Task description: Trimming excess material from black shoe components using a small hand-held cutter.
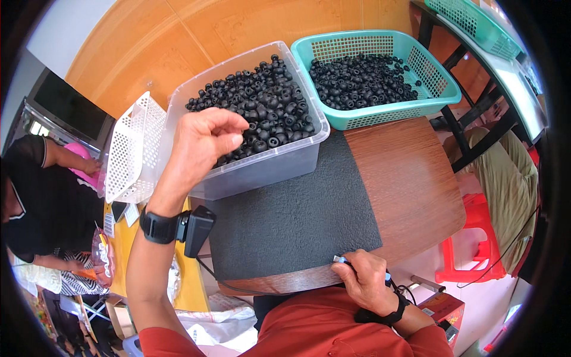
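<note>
A clear plastic bin (267,175) heaped with round, holed black beads (267,107) fills the far left of a wood-grain table (410,178), its near wall rising between the beads and a dark textured mat (291,214). A teal perforated basket (386,113) of similar pieces sits just right of it; a white perforated basket (128,154) leans at left, near a person in black (53,190). A red plastic stool (476,238) stands at right. The left hand (208,140) hovers over the bin's near-left rim, thumb and curled fingers slightly apart; whether they pinch a bead cannot be told. At the mat's near edge, the right hand (366,279) closes around a slim blue-and-silver tool (341,259), tip pointing left and slightly away, long axis running roughly crosswise. The beads' holes face mixed directions.
</note>
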Available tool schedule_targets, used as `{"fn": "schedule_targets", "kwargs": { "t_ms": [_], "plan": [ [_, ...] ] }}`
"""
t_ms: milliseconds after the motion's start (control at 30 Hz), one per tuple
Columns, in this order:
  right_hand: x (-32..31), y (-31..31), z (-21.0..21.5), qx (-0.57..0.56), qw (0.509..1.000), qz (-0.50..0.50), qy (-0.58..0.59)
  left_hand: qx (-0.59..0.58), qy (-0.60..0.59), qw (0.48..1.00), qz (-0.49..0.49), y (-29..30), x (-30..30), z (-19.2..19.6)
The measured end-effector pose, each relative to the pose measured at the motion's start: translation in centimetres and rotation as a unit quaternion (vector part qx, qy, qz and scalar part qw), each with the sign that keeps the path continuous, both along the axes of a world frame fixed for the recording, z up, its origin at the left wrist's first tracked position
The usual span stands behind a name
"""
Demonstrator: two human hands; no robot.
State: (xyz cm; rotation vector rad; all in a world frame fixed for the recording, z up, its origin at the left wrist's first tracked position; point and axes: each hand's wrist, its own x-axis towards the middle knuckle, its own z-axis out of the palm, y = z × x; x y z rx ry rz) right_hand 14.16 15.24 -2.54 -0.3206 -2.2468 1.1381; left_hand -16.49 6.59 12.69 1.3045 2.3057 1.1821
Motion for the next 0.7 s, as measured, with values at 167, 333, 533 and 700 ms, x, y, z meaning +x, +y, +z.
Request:
{"fn": "schedule_targets", "kwargs": {
  "t_ms": [167,333,533,700],
  "plan": [
    [-0.3,-0.3,0.2,0.021,1.000,-0.001,-0.001,-0.043,0.132,0.989,-0.049,0.1,1.3,0.0],
    [-0.2,-0.7,0.5,0.018,1.000,0.006,-0.004,-0.037,0.277,0.943,-0.179,1.4,-0.3,0.0],
    [0.0,-0.7,0.5,0.016,1.000,0.007,-0.022,-0.123,0.225,0.948,-0.190,2.1,0.1,0.6],
    [-0.1,-0.6,0.6,0.034,0.999,0.006,-0.020,-0.109,0.234,0.953,-0.160,1.8,0.4,0.3]
  ]
}}
